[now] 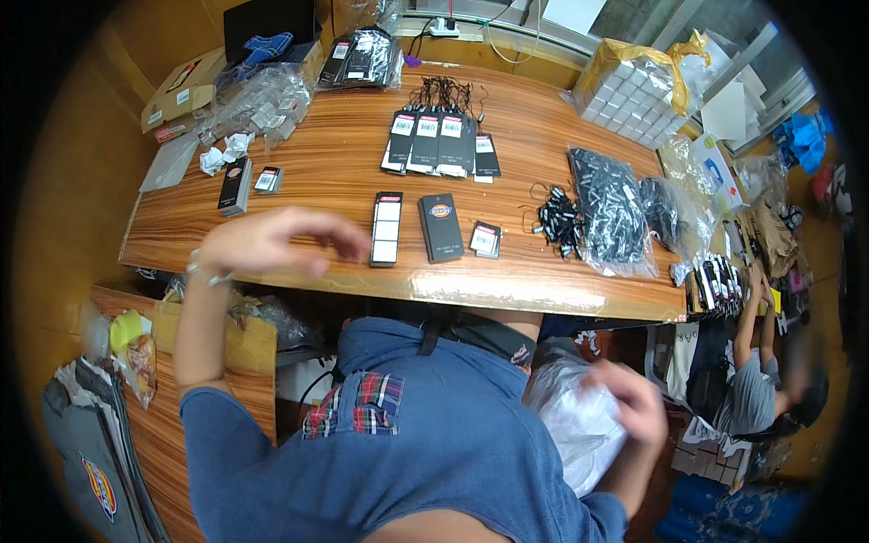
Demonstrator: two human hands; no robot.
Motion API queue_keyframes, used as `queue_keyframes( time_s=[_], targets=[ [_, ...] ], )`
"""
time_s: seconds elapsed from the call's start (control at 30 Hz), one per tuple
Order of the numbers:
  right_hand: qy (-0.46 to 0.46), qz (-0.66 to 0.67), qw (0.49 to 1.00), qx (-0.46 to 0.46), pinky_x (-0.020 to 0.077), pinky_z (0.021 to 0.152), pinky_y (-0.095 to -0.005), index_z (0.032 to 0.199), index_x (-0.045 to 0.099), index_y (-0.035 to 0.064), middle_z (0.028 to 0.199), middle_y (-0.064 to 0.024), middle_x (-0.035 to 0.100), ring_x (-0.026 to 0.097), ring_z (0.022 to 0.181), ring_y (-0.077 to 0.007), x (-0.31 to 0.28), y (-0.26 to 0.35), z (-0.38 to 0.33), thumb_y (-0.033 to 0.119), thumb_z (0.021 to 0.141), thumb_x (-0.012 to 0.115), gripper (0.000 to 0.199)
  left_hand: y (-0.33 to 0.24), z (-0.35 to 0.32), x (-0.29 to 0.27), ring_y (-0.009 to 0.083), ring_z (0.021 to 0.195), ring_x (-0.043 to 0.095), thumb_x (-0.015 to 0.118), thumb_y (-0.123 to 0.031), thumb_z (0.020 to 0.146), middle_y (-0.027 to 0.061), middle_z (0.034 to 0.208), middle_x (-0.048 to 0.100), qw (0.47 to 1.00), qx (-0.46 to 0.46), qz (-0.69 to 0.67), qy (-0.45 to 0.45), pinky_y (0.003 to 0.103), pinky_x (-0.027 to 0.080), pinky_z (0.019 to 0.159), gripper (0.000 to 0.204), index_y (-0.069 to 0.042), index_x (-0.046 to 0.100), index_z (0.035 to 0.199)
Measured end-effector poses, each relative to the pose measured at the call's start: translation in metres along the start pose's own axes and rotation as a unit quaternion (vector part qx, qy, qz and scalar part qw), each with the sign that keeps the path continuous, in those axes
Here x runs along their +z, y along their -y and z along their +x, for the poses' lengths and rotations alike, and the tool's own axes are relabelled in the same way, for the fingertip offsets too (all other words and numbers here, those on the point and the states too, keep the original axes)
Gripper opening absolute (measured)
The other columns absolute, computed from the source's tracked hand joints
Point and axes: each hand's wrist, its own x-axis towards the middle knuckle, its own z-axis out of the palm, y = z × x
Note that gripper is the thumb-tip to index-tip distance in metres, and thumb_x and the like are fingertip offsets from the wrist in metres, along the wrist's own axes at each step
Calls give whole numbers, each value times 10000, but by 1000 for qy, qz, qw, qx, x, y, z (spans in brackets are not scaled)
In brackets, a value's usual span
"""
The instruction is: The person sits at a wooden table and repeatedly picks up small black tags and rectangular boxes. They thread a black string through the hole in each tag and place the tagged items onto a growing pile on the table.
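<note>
My left hand [285,237] hovers above the table's front edge, fingers loosely spread with nothing in them. Just right of its fingertips lies a black hang tag strip with white panels [386,230]. Beside that are a stack of black hang tags [441,228] and a small pile of barcode tags [486,238]. Off the table, my right hand [626,398] is low by my side, in front of a clear plastic bag [572,421]; motion blurs its fingers. Strung black tags with barcode stickers [439,145] are fanned out farther back.
Black string loops [558,219] and a plastic bag of them [613,213] lie at the right. A wrapped block of small white boxes [634,100] stands behind. At left are a tag stack [234,186] and crumpled paper [224,154]. Another person [756,389] works at far right.
</note>
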Motion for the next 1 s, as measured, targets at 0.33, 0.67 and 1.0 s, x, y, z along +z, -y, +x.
queue_keyframes(
  time_s=[0.33, 0.67, 1.0],
  targets=[
    [-67, -180, 949, 250, 447, 785, -376, 982, 585, -6, 913, -189, 609, 577, 873, -349, 96, -123, 25, 195, 794, 618, 277, 92, 153, -1, 292, 922, 546, 581, -417, 795, 171, 967, 599, 898, -84, 396, -172, 357, 426, 807, 463, -20, 572, 1034],
    [-237, -324, 915, -28, 396, 813, -379, 840, 496, 15, 1003, -156, 507, 477, 946, -340, 38, -135, 157, 94, 708, 653, 219, 113, 178, 29, 274, 1059, 454, 672, -487, 654, 130, 1042, 539, 885, -143, 437, -77, 419, 325, 877, 634, -16, 542, 1058],
    [-251, -343, 904, -49, 331, 880, -393, 923, 521, 45, 1065, -134, 522, 467, 1005, -320, 29, -165, 192, 210, 725, 660, 293, 114, 179, 26, 223, 1034, 503, 753, -367, 576, 92, 1025, 562, 909, -113, 390, -96, 392, 307, 845, 637, -52, 518, 1077]
  ],
)
